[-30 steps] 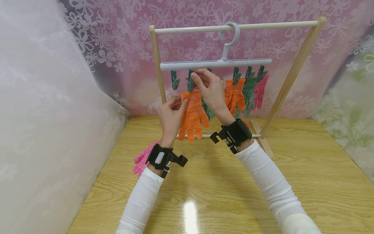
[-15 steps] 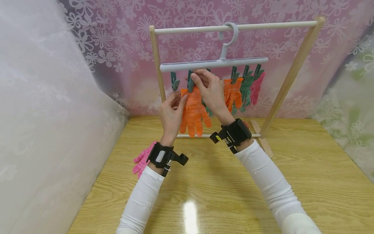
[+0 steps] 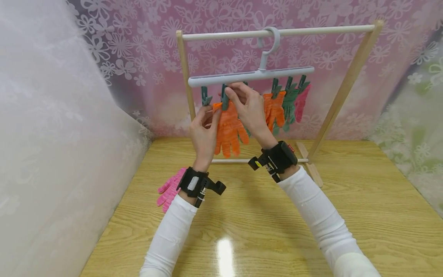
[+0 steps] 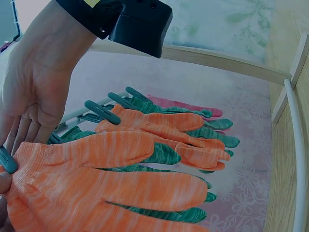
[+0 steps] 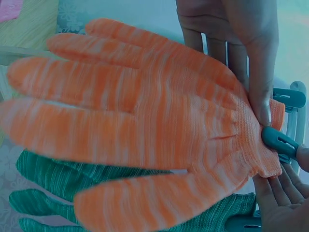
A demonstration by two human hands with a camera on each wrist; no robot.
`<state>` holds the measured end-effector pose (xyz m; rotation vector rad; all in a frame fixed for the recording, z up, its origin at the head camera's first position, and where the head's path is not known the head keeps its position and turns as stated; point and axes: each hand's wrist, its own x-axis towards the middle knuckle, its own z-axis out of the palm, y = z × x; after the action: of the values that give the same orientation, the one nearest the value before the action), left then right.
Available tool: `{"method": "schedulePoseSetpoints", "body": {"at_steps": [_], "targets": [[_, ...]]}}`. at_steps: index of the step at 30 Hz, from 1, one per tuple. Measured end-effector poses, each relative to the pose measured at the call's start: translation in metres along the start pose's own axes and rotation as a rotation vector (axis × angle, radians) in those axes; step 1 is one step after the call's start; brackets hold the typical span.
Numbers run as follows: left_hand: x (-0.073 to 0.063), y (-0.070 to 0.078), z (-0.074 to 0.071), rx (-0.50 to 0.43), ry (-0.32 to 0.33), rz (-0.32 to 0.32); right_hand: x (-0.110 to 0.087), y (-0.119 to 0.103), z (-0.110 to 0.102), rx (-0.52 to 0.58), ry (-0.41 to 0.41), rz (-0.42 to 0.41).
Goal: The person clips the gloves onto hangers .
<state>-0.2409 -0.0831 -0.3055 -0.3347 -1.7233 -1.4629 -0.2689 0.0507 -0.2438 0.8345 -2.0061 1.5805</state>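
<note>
An orange knit glove (image 3: 230, 132) hangs fingers-down under the left half of the hanger. My left hand (image 3: 205, 134) pinches its cuff at the left side, thumb in front. With thumb and fingers, my right hand (image 3: 252, 111) pinches a dark green clothespin (image 3: 224, 98) at the hanger bar. In the right wrist view the clothespin (image 5: 280, 141) overlaps the glove's cuff (image 5: 263, 159); whether it bites the fabric I cannot tell. Further along hang another orange glove (image 3: 275, 109), a green glove (image 3: 290, 105) and a pink glove (image 3: 303, 102), each from a clothespin.
The white hanger (image 3: 242, 77) hooks over the wooden rack's top rod (image 3: 322, 30). A bare clothespin (image 3: 205, 96) dangles at its left end. On the wooden table (image 3: 277, 215) lies a pink glove (image 3: 169, 190), partly behind the left wrist. Another green glove shows behind the held orange one.
My left hand has raised the orange glove, bringing its cuff up to the clothespin. The hanger has shifted slightly left and its right end swung. My right hand has stayed nearly still.
</note>
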Motion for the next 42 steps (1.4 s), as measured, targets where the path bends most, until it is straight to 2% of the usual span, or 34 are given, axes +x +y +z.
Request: {"method": "schedulePoseSetpoints", "body": {"at_steps": [7, 13, 20, 28, 32, 35, 39, 42], "targets": [[0.0, -0.001, 0.002, -0.006, 0.024, -0.011, -0.003, 0.0, -0.001, -0.013, -0.039, 0.064], [-0.002, -0.004, 0.001, 0.019, 0.006, -0.024, -0.007, 0.003, -0.002, -0.057, -0.042, 0.074], [-0.005, -0.007, -0.001, 0.012, -0.013, -0.024, -0.008, 0.008, -0.002, 0.025, -0.061, 0.08], [-0.014, -0.016, -0.008, 0.021, -0.079, -0.073, -0.02, 0.016, -0.005, 0.077, -0.048, 0.102], [-0.019, -0.022, -0.011, 0.034, -0.106, -0.083, -0.031, 0.003, -0.007, 0.085, -0.006, 0.077], [-0.023, -0.026, -0.015, 0.057, -0.12, -0.095, -0.037, -0.006, -0.008, 0.081, 0.07, 0.042], [-0.028, -0.032, -0.018, 0.105, -0.137, -0.112, -0.041, -0.008, -0.007, 0.13, 0.172, -0.019], [-0.031, -0.037, -0.02, 0.125, -0.148, -0.134, -0.044, -0.006, -0.006, 0.184, 0.208, -0.072]]}}
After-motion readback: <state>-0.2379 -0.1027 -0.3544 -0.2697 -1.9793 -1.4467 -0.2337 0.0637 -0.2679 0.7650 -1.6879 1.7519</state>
